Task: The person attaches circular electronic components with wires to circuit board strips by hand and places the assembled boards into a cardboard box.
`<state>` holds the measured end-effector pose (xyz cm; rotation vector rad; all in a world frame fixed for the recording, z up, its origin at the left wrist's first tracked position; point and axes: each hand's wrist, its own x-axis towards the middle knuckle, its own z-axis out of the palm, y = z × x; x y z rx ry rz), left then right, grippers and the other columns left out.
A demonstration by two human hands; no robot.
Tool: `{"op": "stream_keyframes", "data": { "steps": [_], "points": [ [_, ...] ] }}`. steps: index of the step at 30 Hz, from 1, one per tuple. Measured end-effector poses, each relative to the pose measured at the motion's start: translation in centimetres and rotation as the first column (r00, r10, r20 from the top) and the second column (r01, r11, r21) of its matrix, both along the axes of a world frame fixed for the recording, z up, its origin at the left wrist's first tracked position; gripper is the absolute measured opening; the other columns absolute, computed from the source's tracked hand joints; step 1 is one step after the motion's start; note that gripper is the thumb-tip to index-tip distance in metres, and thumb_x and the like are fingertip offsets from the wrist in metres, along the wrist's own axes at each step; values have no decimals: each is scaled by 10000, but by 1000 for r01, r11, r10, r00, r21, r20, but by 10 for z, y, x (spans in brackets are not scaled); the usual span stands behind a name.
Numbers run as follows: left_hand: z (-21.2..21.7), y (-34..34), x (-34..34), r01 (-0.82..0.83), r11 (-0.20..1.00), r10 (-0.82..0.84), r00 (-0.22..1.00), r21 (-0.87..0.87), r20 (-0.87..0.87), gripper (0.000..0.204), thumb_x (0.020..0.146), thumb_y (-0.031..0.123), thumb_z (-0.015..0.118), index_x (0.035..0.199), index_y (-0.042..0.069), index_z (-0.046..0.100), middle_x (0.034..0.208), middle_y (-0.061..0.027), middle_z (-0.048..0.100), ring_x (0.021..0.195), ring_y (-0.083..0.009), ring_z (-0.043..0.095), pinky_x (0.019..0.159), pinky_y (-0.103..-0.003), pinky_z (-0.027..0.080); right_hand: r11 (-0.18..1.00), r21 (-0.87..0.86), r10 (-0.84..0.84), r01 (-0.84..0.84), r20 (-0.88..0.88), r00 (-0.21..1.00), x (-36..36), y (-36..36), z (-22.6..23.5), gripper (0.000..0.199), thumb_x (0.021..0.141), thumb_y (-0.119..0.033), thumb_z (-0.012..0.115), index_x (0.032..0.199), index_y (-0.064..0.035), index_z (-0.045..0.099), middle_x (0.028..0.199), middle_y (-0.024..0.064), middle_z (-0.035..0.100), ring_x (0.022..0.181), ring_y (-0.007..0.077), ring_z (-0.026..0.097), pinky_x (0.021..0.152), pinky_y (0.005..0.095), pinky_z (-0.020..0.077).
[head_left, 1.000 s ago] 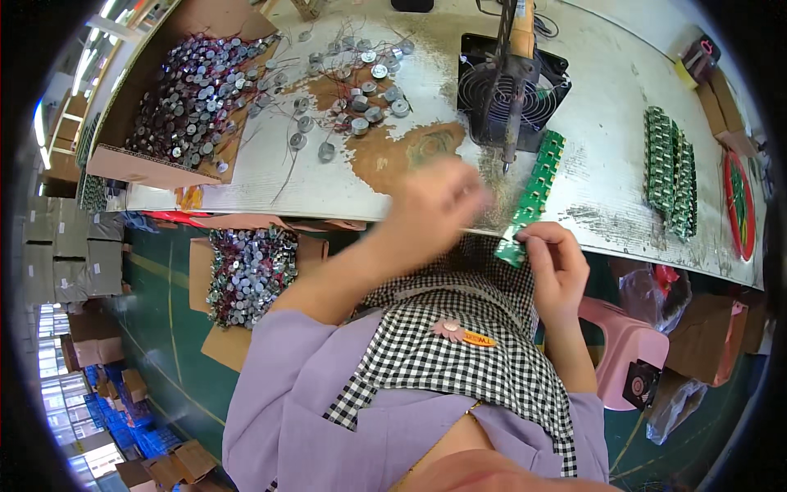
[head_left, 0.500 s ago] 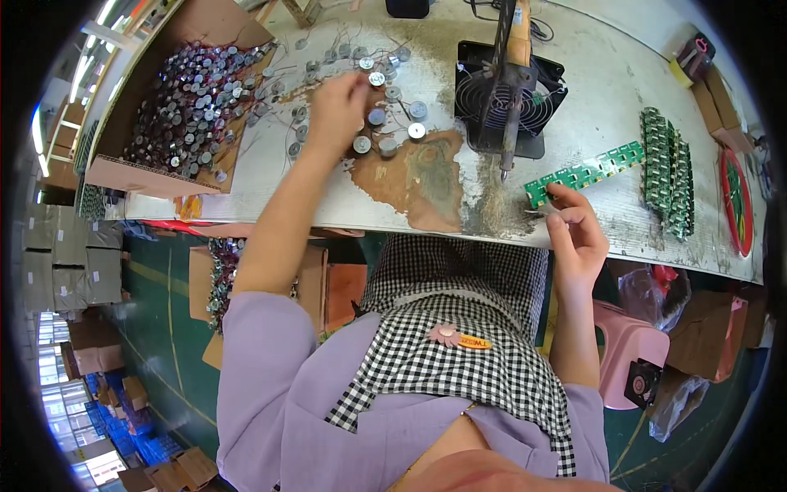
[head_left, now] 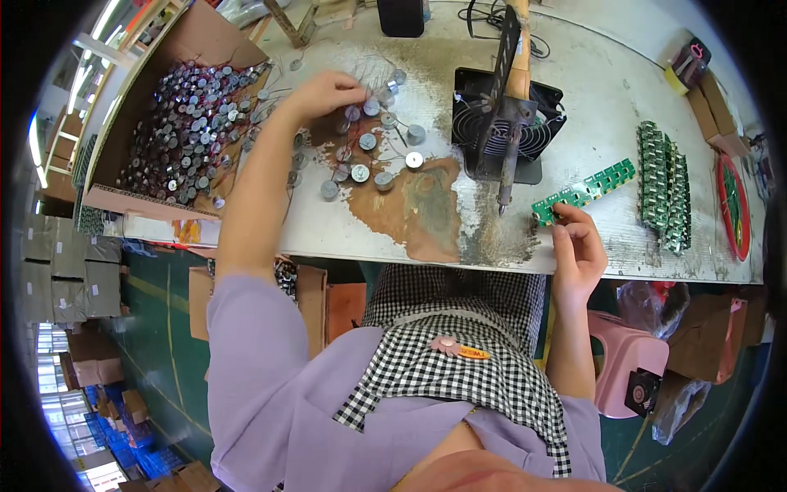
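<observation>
Among a loose group of small round metal motors (head_left: 367, 142) with thin wires, my left hand (head_left: 324, 94) reaches over the bench with its fingers curled together. A motor (head_left: 352, 112) sits just under those fingertips; whatever they pinch, perhaps a wire, is too small to make out. My right hand (head_left: 580, 250) holds the near end of a green circuit board strip (head_left: 586, 190) between thumb and fingers. A soldering iron (head_left: 510, 164) points tip-down just left of the strip, in front of a black fan (head_left: 533, 115).
A cardboard box (head_left: 152, 202) full of wired motors stands at the left. Stacked green board strips (head_left: 664, 189) lie at the right, beside a red-rimmed round tray (head_left: 728, 205). A black object (head_left: 402, 18) stands at the back. The bench's front edge (head_left: 492, 266) runs before my apron.
My left hand has shifted left from the shiny-faced motor, and several motors lie differently. My right hand keeps the strip, drawn slightly nearer. The whole view has tilted a little.
</observation>
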<state>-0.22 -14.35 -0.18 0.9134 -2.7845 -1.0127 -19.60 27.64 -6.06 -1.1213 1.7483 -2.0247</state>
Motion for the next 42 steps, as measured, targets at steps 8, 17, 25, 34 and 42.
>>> {"op": "stream_keyframes", "data": {
  "steps": [8,17,25,34,42],
  "points": [
    [37,18,29,-355,935,308,824,-8,-476,353,850,299,705,1075,27,688,984,-38,691,896,-129,615,849,-281,460,1000,0,-4,4,-36,999,5,-1,-1,51,852,61,583,844,31,543,1123,198,602,972,213,571,890,321,448],
    [-5,-15,-34,-212,914,213,976,-346,-35,301,772,297,735,919,35,723,796,-57,675,768,-159,611,714,-321,488,1000,-19,-11,10,-78,997,3,0,-2,36,838,62,572,847,33,554,1139,195,590,1004,230,559,917,337,431],
    [-18,-1,-20,-516,856,461,739,27,-491,215,750,229,715,858,45,738,792,-50,698,731,-146,623,689,-296,484,1000,-7,-22,21,-100,995,2,0,-3,37,811,70,598,803,44,573,1113,195,601,966,230,577,897,333,443],
    [15,36,8,-400,895,320,268,197,-909,99,864,51,619,911,-35,633,885,-73,658,781,-111,578,736,-231,451,998,-31,-57,52,-166,984,3,-1,-6,47,807,63,610,796,40,570,1083,193,623,947,233,587,878,336,456],
    [49,77,9,-211,919,363,118,334,-924,126,884,104,626,901,-14,585,790,-93,662,617,-99,579,550,-189,431,997,-18,-79,77,-232,970,4,-1,-4,60,798,45,637,789,36,578,1071,186,635,911,227,602,833,322,468]
  ]
}}
